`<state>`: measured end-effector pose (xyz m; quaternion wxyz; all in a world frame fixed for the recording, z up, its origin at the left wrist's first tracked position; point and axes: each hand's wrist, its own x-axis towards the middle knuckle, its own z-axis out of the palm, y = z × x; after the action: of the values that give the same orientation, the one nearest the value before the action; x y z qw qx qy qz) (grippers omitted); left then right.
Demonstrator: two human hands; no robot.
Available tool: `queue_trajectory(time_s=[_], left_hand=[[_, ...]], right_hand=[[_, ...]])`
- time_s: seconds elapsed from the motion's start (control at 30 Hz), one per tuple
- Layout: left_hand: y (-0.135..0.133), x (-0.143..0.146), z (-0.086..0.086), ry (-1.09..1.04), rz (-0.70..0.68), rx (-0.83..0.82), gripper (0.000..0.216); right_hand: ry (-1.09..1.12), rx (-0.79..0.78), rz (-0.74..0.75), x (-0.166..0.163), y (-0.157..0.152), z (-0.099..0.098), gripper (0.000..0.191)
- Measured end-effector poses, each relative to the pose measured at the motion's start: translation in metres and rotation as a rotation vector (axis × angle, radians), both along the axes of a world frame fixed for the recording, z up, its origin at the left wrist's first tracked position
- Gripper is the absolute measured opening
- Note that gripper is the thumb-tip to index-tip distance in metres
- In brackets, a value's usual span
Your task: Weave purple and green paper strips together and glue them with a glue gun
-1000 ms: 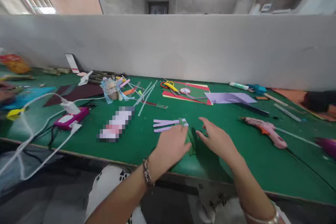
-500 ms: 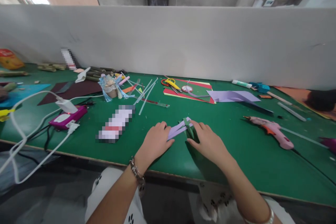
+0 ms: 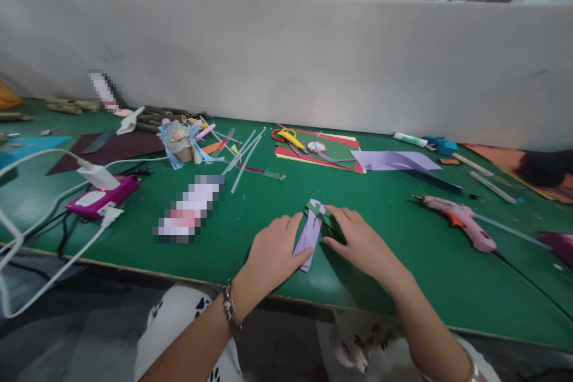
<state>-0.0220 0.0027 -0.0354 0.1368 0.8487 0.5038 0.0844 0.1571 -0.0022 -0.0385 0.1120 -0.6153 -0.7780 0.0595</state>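
Both my hands work on a small weave of purple paper strips [image 3: 308, 236] and green paper strips [image 3: 323, 215] lying on the green table [image 3: 250, 221]. My left hand [image 3: 273, 253] pinches the near end of the purple strips between thumb and fingers. My right hand [image 3: 356, 239] presses down on the green strips just to the right, fingers curled over them. The strips cross near the far end of the bundle.
A pink glue gun [image 3: 461, 222] lies to the right. Behind are yellow scissors [image 3: 290, 137] on red and green card [image 3: 331, 155], a purple sheet [image 3: 394, 161], loose thin strips [image 3: 244, 158], a magenta device [image 3: 101, 198] with white cables, and a grey partition wall [image 3: 313, 59].
The purple strips, first lying flat and pointing left, were picked up by my left hand and swung round to point toward me. My right hand stayed on the green strips.
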Motion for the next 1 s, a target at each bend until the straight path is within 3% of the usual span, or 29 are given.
queue_trajectory(time_s=[0.17,0.27,0.57,0.83,1.0], left_hand=[[-0.003,0.012,-0.010,0.088,0.045,0.118,0.059],[-0.002,0.011,-0.011,0.110,0.019,0.118,0.052],[0.003,0.002,-0.008,0.046,0.018,-0.032,0.041],[0.005,0.003,-0.010,-0.040,0.067,-0.063,0.044],[-0.003,0.009,-0.011,-0.149,0.013,-0.132,0.046]], right_hand=[[-0.053,-0.010,-0.027,-0.003,0.002,-0.005,0.054],[-0.052,-0.021,-0.031,-0.002,0.003,-0.006,0.053],[-0.185,0.096,-0.084,0.000,-0.002,-0.008,0.054],[-0.193,0.099,-0.095,-0.002,-0.007,0.000,0.049],[-0.135,0.020,-0.106,0.008,-0.006,0.009,0.042]])
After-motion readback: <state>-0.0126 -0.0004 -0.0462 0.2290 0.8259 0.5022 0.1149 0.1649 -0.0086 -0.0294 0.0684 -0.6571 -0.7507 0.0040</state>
